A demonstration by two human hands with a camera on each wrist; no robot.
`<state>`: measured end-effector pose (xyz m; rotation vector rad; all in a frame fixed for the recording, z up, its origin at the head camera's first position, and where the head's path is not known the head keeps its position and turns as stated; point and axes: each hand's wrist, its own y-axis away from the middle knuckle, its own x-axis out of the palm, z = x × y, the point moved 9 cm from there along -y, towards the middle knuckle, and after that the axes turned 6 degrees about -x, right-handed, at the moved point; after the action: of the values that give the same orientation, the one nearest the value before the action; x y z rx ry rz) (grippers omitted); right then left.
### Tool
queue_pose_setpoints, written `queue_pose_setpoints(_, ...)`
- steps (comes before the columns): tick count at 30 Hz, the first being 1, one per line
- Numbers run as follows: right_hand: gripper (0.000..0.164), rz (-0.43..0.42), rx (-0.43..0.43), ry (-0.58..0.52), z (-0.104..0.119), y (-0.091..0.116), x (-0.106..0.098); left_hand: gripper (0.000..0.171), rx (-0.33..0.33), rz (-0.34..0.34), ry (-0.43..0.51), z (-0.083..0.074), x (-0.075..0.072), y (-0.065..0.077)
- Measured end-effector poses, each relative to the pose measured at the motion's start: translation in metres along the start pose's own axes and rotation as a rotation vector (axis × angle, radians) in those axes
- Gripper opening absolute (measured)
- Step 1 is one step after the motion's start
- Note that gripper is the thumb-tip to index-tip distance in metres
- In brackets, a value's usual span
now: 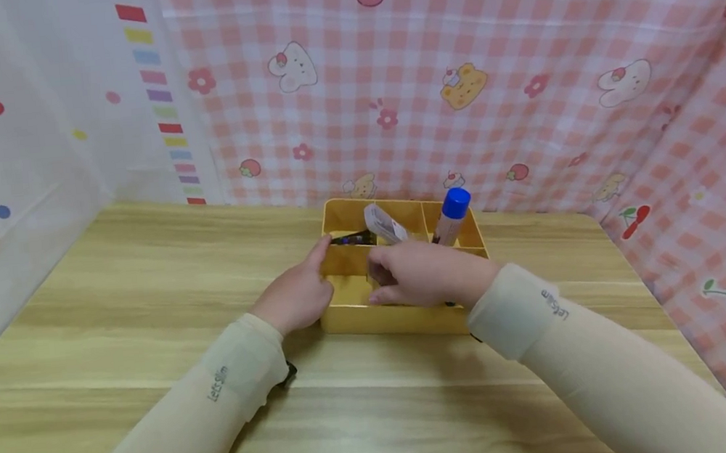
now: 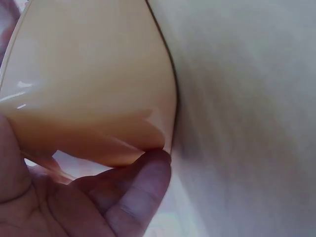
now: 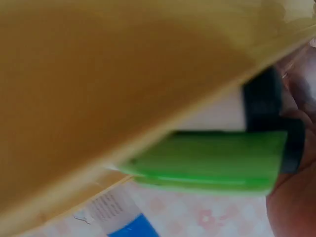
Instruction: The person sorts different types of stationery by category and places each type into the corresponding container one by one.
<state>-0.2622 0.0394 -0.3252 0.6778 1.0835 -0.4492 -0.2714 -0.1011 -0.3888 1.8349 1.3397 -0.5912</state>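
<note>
A yellow organizer box (image 1: 405, 319) with several compartments stands on the table. Against its left side lies my left hand (image 1: 297, 296); in the left wrist view its fingers (image 2: 143, 190) bend round a lower corner, holding the box. My right hand (image 1: 429, 272) reaches down into the front of the box with bent fingers; whether they pinch anything is hidden. By the right palm, a green highlighter-like pen (image 3: 212, 160) and a black-ended white item (image 3: 264, 96) stick up past the box rim. A blue-capped tube (image 1: 452, 216) leans in the back right compartment.
In the back left compartment are a dark slim item (image 1: 354, 239) and a pale labelled packet (image 1: 384, 223). The wood-grain table (image 1: 381, 414) runs to a pink checked cloth (image 1: 433, 132) behind the box. More patterned cloth hangs at both sides.
</note>
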Motion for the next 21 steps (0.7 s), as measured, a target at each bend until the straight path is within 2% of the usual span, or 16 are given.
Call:
queue_pose_setpoints(3, 0.046, -0.022, 0.000, -0.062, -0.008, 0.011, 0.000, 0.077, 0.016, -0.034, -0.044, -0.003, -0.004, 0.003)
queue_pose_setpoints(6, 0.051, -0.115, 0.056, -0.148, -0.026, 0.028, -0.009, 0.073, 0.083, -0.151, -0.124, -0.014, -0.016, 0.008)
queue_pose_setpoints(9, 0.046, -0.265, 0.151, -0.191, -0.054, 0.049, -0.022, 0.066, 0.181, -0.293, -0.202, -0.035, -0.029, 0.014)
queue_pose_setpoints(11, 0.046, -0.343, 0.237, -0.192, -0.077, 0.064, -0.027, 0.058, 0.260, -0.323, -0.238, -0.055, -0.032, 0.014)
queue_pose_setpoints(13, 0.052, -0.370, 0.334, -0.188, -0.099, 0.078, -0.026, 0.047, 0.346, -0.298, -0.267, -0.076, -0.031, 0.012)
queue_pose_setpoints(16, 0.065, -0.301, 0.469, -0.205, -0.126, 0.092, -0.009, 0.035, 0.432, -0.201, -0.269, -0.101, -0.027, 0.004)
queue_pose_setpoints(18, 0.070, -0.251, 0.504, -0.244, -0.137, 0.095, 0.005, 0.030, 0.453, -0.159, -0.299, -0.112, -0.027, -0.001)
queue_pose_setpoints(21, 0.072, -0.200, 0.510, -0.292, -0.145, 0.096, 0.025, 0.028, 0.437, -0.130, -0.354, -0.120, -0.031, -0.007)
